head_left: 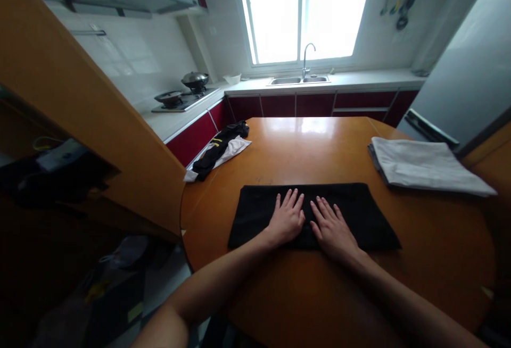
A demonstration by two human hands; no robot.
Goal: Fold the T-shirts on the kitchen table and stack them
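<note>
A black folded cloth (255, 212) lies flat on the wooden table (303, 154), wider than it is deep. My left hand (286, 217) rests palm down on its middle, fingers spread. Close beside it, my right hand (332, 228) also presses flat on the cloth with its fingers apart. The two hands are separated by a narrow gap and neither grips anything. What the garment or fabric is cannot be made out from its folded shape.
Folded pale grey fabric (425, 164) lies at the table's right. A heap of black and white clothing (221, 148) sits on the left edge. Beyond are a sink (285, 80), a stove (187, 100) with pans and a fridge (459, 66). A wooden partition (99, 124) stands left.
</note>
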